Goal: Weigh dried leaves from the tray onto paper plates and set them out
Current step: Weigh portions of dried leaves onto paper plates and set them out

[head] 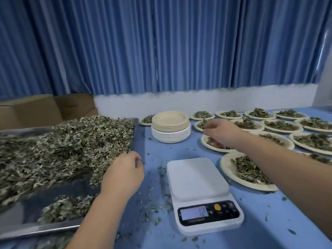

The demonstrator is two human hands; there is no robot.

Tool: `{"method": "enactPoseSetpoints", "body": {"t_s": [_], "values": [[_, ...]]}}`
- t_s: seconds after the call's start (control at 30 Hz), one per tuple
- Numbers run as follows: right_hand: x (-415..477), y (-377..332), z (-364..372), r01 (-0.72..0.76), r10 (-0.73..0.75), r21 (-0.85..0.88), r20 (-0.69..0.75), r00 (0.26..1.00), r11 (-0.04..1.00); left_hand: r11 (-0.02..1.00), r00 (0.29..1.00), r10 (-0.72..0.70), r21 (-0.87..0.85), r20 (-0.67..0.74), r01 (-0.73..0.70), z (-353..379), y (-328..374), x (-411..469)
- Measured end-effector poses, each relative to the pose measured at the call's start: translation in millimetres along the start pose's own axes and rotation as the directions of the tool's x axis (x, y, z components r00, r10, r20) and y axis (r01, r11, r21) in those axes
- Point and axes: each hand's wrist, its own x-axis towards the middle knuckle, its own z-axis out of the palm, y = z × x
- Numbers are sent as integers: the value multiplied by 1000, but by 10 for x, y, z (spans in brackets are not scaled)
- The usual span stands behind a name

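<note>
Starting at the left, the tray (27, 229) carries a deep heap of dried leaves (62, 146), bare only at its near corner, so by my reckoning plenty remains to be weighed. The left grip (124, 173) sits at the heap's right edge with its fingers curled. Whether it pinches any leaves I cannot tell. Beyond it stands a tall stack of unused plates (170, 128), which also suggests many portions to go. The scale (197, 178) on the table (260, 221) has nothing on its platform, and its display is too blurred to read.

The right grip (222, 133) reaches over a filled plate (205, 141), fingers bent downward. The hand hides the contact, so I cannot tell if it holds the rim, the leaves or nothing. More than a dozen other filled plates (226, 164) lie in rows to the right, so a good part is done. The rows run off the frame edge, so their full count is hidden.
</note>
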Motion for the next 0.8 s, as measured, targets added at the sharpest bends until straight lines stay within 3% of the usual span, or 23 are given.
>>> {"method": "enactPoseSetpoints", "body": {"t_s": [0.07,0.3,0.4,0.57,0.7,0.8], "values": [[154,-75,91,54,-51,-179,26,998,982,999,1000,5,47,28,-6,24,37,0],[840,-466,529,289,-192,-497,237,952,818,988,997,-31,153,71,20,75,24,17],[1053,-611,682,292,-137,-555,303,943,779,987,996,-26,160,81,12,83,16,21],[1141,-762,898,208,16,-518,394,919,830,986,995,-21,167,94,5,97,3,25],[1147,-847,957,242,-61,-592,309,949,769,981,994,-22,192,103,2,94,1,32],[1166,-826,952,242,-111,-557,259,960,795,979,994,-20,206,110,-3,94,7,30]]}}
